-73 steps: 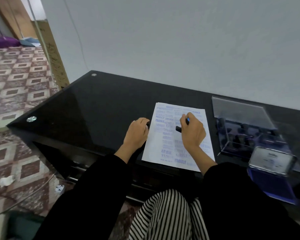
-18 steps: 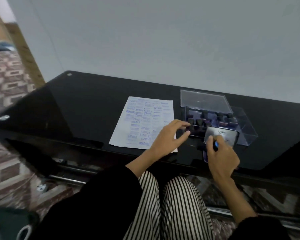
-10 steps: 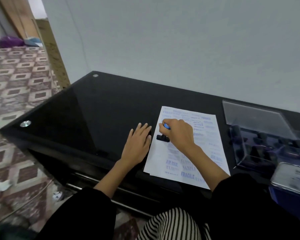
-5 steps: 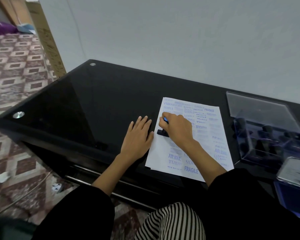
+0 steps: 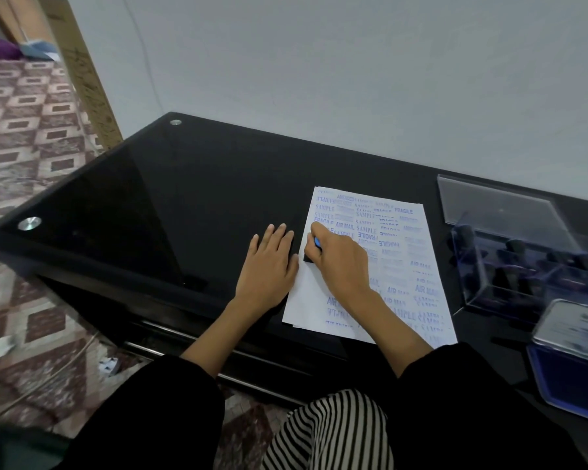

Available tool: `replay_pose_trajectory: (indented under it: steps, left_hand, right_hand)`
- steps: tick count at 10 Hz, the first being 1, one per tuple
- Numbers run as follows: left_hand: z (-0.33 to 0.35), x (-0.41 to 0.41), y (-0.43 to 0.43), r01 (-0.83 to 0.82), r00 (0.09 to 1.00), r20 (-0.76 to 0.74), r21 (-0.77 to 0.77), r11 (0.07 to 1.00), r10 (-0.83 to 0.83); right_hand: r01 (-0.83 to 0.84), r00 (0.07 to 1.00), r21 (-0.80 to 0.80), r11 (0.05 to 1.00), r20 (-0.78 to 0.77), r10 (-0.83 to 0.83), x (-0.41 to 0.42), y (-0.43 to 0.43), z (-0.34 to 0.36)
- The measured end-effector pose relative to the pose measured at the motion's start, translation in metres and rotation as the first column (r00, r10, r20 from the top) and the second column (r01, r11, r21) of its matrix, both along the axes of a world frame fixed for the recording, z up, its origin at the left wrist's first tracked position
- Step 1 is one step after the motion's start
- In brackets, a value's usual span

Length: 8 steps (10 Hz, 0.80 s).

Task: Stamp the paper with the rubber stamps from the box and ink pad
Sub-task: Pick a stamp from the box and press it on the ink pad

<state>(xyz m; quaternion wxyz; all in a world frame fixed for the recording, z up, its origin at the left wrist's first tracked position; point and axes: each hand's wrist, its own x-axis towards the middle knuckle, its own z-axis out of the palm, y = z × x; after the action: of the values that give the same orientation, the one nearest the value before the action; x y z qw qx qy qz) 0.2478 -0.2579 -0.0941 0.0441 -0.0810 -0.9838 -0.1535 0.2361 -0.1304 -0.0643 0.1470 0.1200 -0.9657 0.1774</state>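
A white sheet of paper [image 5: 398, 262] lies on the black glass table, covered with blue prints such as SAMPLE, FRAGILE and AIR MAIL. My right hand [image 5: 340, 262] grips a rubber stamp [image 5: 311, 253] with a black base and blue top, pressed down near the sheet's left edge. My left hand [image 5: 269, 266] lies flat on the table, fingers straight, touching the paper's left edge. To the right stands the clear plastic stamp box [image 5: 523, 266], lid raised, with several dark stamps inside. The open ink pad [image 5: 571, 368] sits at the front right.
The black glass table [image 5: 184, 212] reaches left to a corner with metal studs. A grey wall runs close behind it. Patterned floor tiles and a cable lie at the left. My striped trousers and black sleeves fill the bottom.
From the ink pad my right hand carried the stamp to the paper's left edge and pressed it down. My left hand moved to the table beside the sheet and stays flat.
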Motion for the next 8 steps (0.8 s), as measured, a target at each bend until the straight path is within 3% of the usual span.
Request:
replay_pose_trajectory:
  steps: [8]
  left_hand:
    - [-0.001, -0.001, -0.001, -0.008, 1.0, -0.023, 0.036, 0.999, 0.009]
  right_hand:
    - [-0.006, 0.984, -0.097, 0.995, 0.175, 0.023, -0.044, 0.004, 0.003]
